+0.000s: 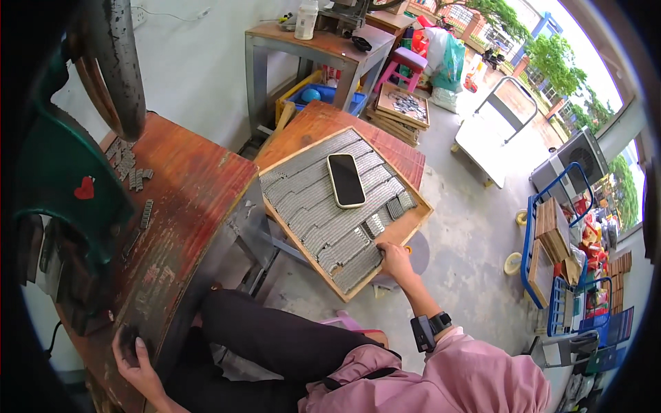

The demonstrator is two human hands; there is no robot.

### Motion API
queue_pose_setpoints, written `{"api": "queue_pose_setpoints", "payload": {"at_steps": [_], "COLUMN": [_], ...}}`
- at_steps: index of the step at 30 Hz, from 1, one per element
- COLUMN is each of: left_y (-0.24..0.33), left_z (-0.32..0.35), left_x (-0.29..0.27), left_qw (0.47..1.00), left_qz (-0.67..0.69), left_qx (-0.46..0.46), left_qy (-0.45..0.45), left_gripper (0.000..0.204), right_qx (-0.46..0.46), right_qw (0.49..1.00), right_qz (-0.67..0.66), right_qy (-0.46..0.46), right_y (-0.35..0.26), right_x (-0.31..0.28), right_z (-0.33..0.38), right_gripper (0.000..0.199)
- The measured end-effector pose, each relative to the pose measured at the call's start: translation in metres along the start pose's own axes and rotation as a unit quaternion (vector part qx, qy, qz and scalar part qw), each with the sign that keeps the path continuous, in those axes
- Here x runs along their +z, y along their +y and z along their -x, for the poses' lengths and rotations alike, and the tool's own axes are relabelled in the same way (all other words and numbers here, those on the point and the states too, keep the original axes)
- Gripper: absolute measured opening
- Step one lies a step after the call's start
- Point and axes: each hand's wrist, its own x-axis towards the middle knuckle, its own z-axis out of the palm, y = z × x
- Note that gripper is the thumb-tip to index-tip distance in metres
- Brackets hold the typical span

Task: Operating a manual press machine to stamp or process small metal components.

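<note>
A shallow wooden tray point(415, 224) holds close-packed rows of small grey metal pieces point(310, 199). On top of the rows lies a smartphone point(346, 180) with a dark screen and a pale case. My right hand point(396, 263) reaches over the tray's near right rim, its fingers bent and closed at the end of the metal rows. What sits between those fingertips is hidden. My left hand point(140, 368) rests at the near edge of the worn wooden workbench point(182, 206), its thumb apart from its fingers and nothing visible in it. The left fingertips look dark.
A green machine point(65, 186) with a red heart mark stands on the workbench, with loose metal pieces point(127, 165) beside it. Behind the tray are a side table point(317, 43) and a pink stool point(407, 65). A white platform cart point(485, 148) and a blue trolley point(533, 251) stand right.
</note>
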Motion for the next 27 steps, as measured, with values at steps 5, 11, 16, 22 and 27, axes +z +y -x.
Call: {"api": "queue_pose_setpoints", "payload": {"at_steps": [5,11,16,22,27], "left_y": [-0.001,0.001,0.004,0.003,-0.002], "left_z": [-0.002,0.0,0.001,0.001,0.002], "left_x": [-0.001,0.0,-0.001,0.007,0.004], "left_qw": [1.0,1.0,1.0,1.0,1.0], "left_qz": [0.002,0.009,-0.008,0.008,0.009], "left_qx": [0.0,-0.004,-0.005,-0.01,-0.003], "left_qy": [-0.01,0.001,0.002,-0.004,0.008], "left_gripper": [0.033,0.033,0.033,0.033,0.033], "right_qx": [0.025,0.055,0.092,0.098,0.067], "right_qw": [1.0,0.998,0.995,0.995,0.997], "right_qz": [-0.003,0.011,-0.021,-0.028,0.026], "right_qy": [-0.005,-0.004,-0.017,-0.017,-0.012], "right_y": [-0.001,-0.004,-0.007,0.004,-0.01], "right_x": [-0.001,-0.007,-0.007,-0.008,-0.009], "right_z": [-0.004,-0.011,-0.01,-0.009,-0.017], "right_gripper": [0.034,0.026,0.034,0.032,0.026]}}
